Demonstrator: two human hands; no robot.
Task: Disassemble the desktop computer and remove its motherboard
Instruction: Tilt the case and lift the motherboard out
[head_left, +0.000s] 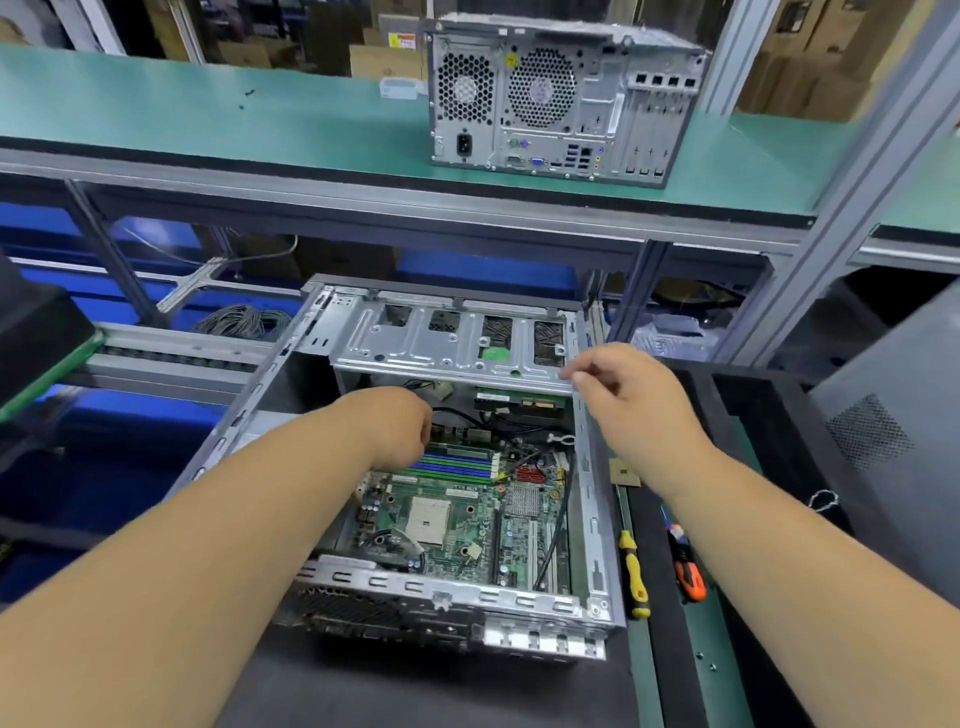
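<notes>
An opened computer case (592, 519) is laid on its side on the dark work mat (415, 686), near the mat's right edge. The green motherboard (457, 519) is seated in the case floor, with cables draped across it. The left hand (395, 426) is lowered inside the case above the memory slots (457, 465); its fingers are curled under and hidden, so what it grips, if anything, cannot be told. The right hand (628, 395) is held at the right end of the metal drive cage (452, 338), fingertips apparently pinching its edge. A yellow-handled screwdriver (635, 577) and an orange-handled tool (688, 569) are laid just right of the case. A second tower (561, 98) is stood on the green shelf (208, 119).
</notes>
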